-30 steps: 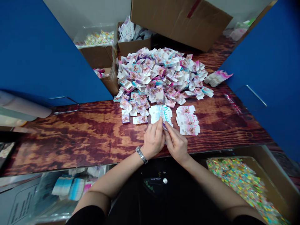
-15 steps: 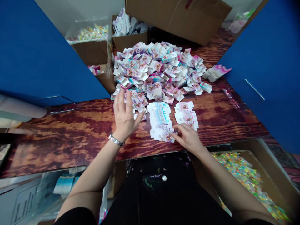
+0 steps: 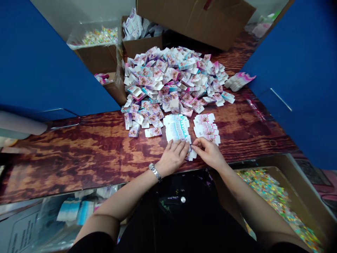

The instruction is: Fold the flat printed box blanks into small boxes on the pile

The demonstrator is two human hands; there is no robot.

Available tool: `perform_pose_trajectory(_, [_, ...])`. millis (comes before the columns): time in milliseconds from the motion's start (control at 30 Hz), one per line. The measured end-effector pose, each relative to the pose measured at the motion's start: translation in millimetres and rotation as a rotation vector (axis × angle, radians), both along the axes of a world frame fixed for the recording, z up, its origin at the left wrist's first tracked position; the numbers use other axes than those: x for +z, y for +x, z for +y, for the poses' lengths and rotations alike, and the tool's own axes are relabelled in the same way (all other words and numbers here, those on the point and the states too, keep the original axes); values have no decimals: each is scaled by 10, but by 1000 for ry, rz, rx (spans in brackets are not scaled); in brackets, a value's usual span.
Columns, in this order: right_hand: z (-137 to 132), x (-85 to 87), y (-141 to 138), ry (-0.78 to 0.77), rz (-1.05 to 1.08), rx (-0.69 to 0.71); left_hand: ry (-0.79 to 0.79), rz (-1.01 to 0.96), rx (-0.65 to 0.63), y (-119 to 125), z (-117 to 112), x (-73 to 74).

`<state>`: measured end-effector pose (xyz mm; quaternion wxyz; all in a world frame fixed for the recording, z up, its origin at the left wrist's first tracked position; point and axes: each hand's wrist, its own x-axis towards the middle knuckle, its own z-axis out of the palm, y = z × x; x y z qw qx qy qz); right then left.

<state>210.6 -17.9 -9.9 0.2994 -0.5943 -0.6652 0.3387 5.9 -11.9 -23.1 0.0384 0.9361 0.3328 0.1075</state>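
My left hand lies with stretched fingers over the lower part of a fanned stack of flat, unfolded cartons, white with blue and purple print. At the stack's lower right edge, my right hand has its thumb and forefinger pinched at the side of a purple-printed flat carton. That carton is partly covered by the left hand. Just above the right hand lies a second fanned stack of pink-printed flat cartons. Behind both stacks rises a large heap of small folded boxes.
Pink-edged flat cartons lie right of the heap. Cardboard boxes stand behind it, one large box tilted. Blue panels flank the table. Below right, a carton holds colourful small wrapped pieces.
My left hand has come down and right from beside the heap onto the stack, uncovering several small boxes. My right hand stays at the stack's lower right edge.
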Motion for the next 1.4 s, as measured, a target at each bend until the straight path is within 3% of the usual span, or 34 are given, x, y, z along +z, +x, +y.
perform_pose_trajectory(167, [27, 10, -54, 4, 137, -36, -17, -64, 3, -27, 16, -4])
perform_pose_trajectory(300, [53, 52, -87, 45, 179, -45, -142, -212, 6, -48, 32, 24])
perform_pose_trajectory(433, [74, 127, -147, 95, 168, -38, -216, -274, 110, -58, 43, 16])
perform_pose_trajectory(500, [55, 151, -180, 182, 137, -59, -210, -327, 178, -62, 52, 3])
perform_pose_trajectory(667, [-59, 115, -270, 609, -72, -41, -260, -494, 343, -74, 83, 68])
perform_pose_trajectory(733, [-95, 83, -313, 661, -106, -2, -299, -525, 353, -73, 84, 116])
perform_pose_trajectory(967, [-128, 111, -364, 430, 42, 59, -273, -557, 272, -75, 61, 106])
perform_pose_trajectory(1133, [-67, 128, -408, 132, 421, -155, -191, -491, 179, -93, 89, 117])
perform_pose_trajectory(1267, [9, 112, -467, -32, 622, -156, -120, -459, 165, -94, 88, 145])
perform_pose_trajectory(1400, [31, 155, -461, -31, 536, -153, -119, -446, 230, -77, 65, 129])
